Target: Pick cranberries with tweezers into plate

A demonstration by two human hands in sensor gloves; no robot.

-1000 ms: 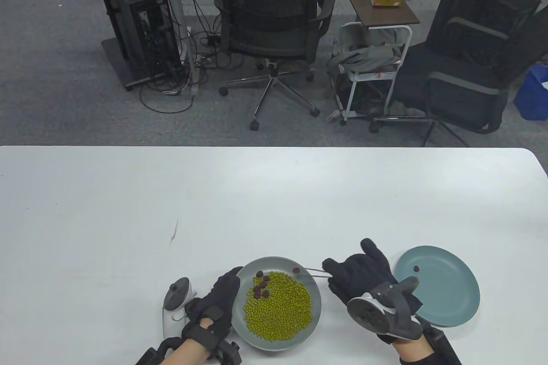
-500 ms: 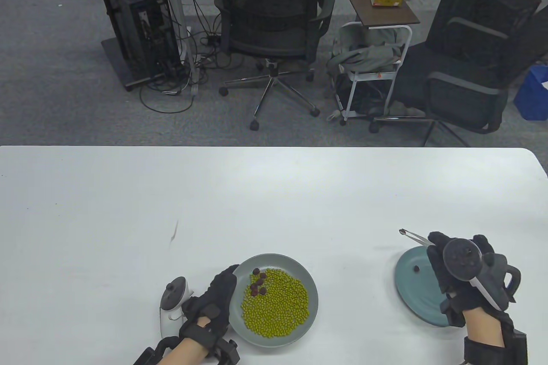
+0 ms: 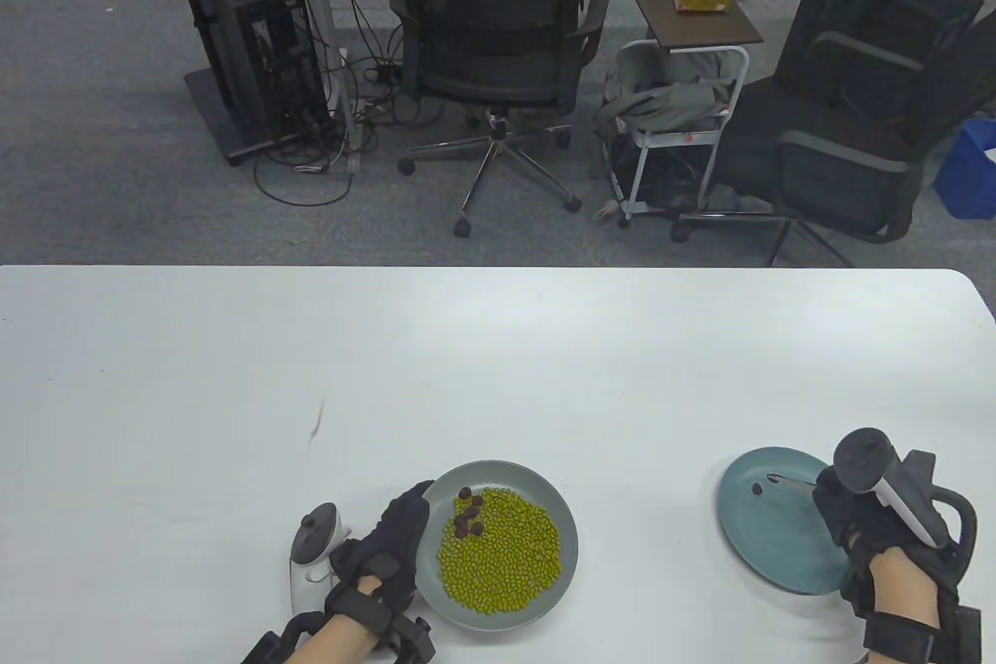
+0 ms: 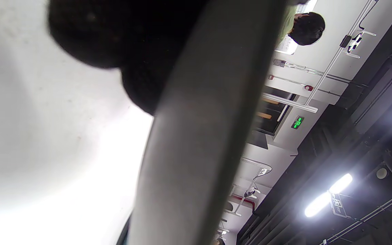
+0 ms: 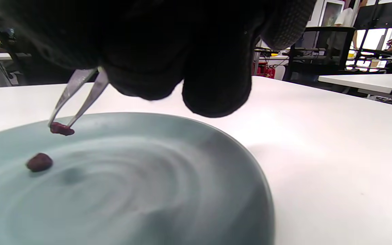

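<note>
A grey plate (image 3: 506,469) holds green beans and several dark red cranberries (image 3: 468,514). My left hand (image 3: 401,532) grips its left rim; the rim (image 4: 199,136) fills the left wrist view. A teal plate (image 3: 778,547) lies at the right with one cranberry (image 3: 756,489) on it. My right hand (image 3: 836,504) holds metal tweezers (image 3: 790,479) over this plate. In the right wrist view the tweezers (image 5: 80,90) pinch a cranberry (image 5: 61,129) just above the teal plate (image 5: 155,190), near the lying cranberry (image 5: 39,162).
The white table (image 3: 498,360) stretches far behind both plates. A small brown mark (image 3: 317,423) lies on the table at the left. Office chairs and a cart stand on the floor beyond the far edge.
My right hand carried a cranberry in the tweezers from the grey plate to the right, and now holds it low over the teal plate. My left hand stayed on the grey plate's rim.
</note>
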